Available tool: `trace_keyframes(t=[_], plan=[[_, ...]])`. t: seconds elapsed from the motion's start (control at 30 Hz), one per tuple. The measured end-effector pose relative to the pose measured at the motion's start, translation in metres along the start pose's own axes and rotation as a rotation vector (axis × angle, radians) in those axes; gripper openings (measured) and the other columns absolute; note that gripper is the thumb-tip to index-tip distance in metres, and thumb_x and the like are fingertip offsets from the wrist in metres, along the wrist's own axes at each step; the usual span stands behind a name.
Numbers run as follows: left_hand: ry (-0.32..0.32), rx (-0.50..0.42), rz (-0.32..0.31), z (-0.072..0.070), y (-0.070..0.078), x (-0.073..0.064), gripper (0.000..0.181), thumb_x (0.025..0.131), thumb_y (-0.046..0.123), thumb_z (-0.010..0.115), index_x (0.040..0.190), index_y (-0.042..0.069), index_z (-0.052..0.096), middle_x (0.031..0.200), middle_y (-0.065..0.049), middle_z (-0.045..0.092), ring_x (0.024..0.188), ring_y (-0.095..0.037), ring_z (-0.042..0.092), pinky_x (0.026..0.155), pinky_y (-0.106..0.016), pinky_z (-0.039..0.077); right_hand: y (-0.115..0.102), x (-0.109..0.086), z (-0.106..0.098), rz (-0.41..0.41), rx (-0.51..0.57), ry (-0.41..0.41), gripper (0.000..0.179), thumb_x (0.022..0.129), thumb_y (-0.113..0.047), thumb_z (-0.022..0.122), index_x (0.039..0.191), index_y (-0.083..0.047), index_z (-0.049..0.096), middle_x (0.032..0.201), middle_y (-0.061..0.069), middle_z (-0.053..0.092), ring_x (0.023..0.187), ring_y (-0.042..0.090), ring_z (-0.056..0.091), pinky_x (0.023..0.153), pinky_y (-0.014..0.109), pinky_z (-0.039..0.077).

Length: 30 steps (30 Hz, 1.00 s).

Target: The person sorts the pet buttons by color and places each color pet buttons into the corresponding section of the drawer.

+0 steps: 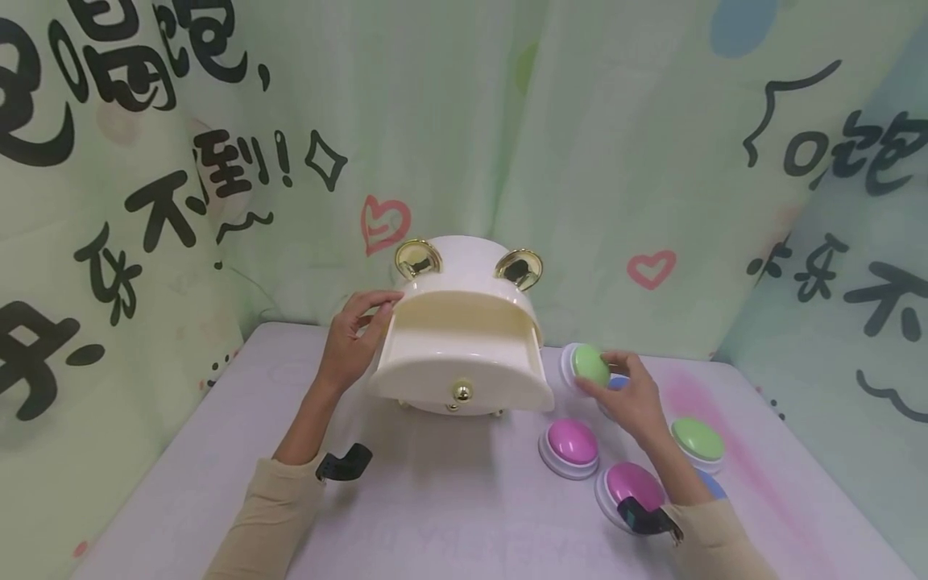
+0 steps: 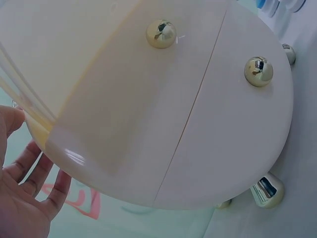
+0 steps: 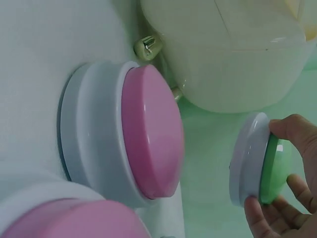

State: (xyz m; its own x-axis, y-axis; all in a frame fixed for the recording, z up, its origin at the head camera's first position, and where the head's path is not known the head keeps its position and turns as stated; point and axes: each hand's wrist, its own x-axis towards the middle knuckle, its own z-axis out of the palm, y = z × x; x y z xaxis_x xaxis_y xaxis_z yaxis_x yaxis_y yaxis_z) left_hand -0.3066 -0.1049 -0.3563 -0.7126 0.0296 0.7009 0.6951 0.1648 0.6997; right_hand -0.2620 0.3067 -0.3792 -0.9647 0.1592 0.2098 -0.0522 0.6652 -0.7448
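A glossy cream-white drawer box (image 1: 464, 266) with gold ears, knobs and feet stands on the table. Its upper drawer (image 1: 457, 374) is pulled out, and the visible part of its inside holds nothing. My left hand (image 1: 355, 342) touches the box's upper left side with thumb and fingertips; in the left wrist view, its loosely bent fingers (image 2: 37, 173) lie beside the drawer's edge. To the right of the box, my right hand (image 1: 634, 399) holds a green-topped push button (image 1: 590, 366) by its rim. That button is raised and tilted, its white base towards the box in the right wrist view.
Two pink push buttons (image 1: 573, 441) (image 1: 634, 487) sit on the table before the right arm. Another green button (image 1: 698, 441) lies at the right. Blue buttons (image 1: 619, 383) (image 1: 712, 483) are partly hidden by the right hand and forearm. Printed curtains (image 1: 565, 161) surround the table.
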Motion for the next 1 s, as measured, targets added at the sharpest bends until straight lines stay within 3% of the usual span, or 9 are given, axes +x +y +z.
trace_keyframes(t=[0.23,0.53,0.63,0.83,1.0], plan=[[0.003,0.0,0.0,0.0,0.0,0.0,0.024,0.104,0.007,0.058,0.123,0.003,0.071,0.124,-0.013,0.067,0.116,-0.008,0.056,0.093,-0.023,0.05,-0.014,-0.009,-0.001,-0.019,0.074,0.058,0.071,0.088,-0.037,0.081,0.138,-0.002,0.046,0.141,0.021,0.055,0.115,0.031,0.057,0.077,0.014,0.047],[0.003,0.0,0.005,0.0,-0.002,0.0,0.024,0.104,0.007,0.058,0.123,0.003,0.071,0.124,-0.013,0.067,0.116,-0.008,0.056,0.092,-0.021,0.05,-0.024,-0.018,-0.001,-0.024,0.119,0.107,0.068,0.088,-0.034,0.083,0.137,-0.004,0.047,0.137,0.018,0.056,0.085,0.011,0.061,0.069,0.018,0.054],[0.001,0.003,0.001,0.0,-0.001,0.0,0.024,0.104,0.007,0.058,0.124,0.004,0.071,0.124,-0.013,0.067,0.116,-0.009,0.056,0.093,-0.022,0.05,-0.026,-0.021,-0.001,-0.043,0.14,0.135,0.066,0.087,-0.031,0.083,0.137,-0.004,0.048,0.136,0.015,0.056,0.089,0.007,0.061,0.072,0.015,0.054],[-0.001,0.008,-0.009,0.0,-0.001,-0.001,0.024,0.104,0.008,0.058,0.124,0.004,0.071,0.124,-0.012,0.067,0.116,-0.009,0.057,0.094,-0.028,0.051,-0.036,-0.026,-0.001,-0.11,0.208,0.201,0.061,0.087,-0.018,0.083,0.134,0.002,0.05,0.133,0.011,0.055,0.112,0.008,0.051,0.081,0.007,0.05],[0.001,0.01,-0.01,0.0,0.0,0.0,0.024,0.104,0.008,0.058,0.124,0.004,0.071,0.124,-0.013,0.067,0.116,-0.01,0.056,0.093,-0.028,0.051,-0.045,-0.03,-0.003,-0.144,0.264,0.244,0.058,0.086,-0.012,0.083,0.131,0.003,0.051,0.128,0.006,0.055,0.115,0.009,0.05,0.084,0.008,0.05]])
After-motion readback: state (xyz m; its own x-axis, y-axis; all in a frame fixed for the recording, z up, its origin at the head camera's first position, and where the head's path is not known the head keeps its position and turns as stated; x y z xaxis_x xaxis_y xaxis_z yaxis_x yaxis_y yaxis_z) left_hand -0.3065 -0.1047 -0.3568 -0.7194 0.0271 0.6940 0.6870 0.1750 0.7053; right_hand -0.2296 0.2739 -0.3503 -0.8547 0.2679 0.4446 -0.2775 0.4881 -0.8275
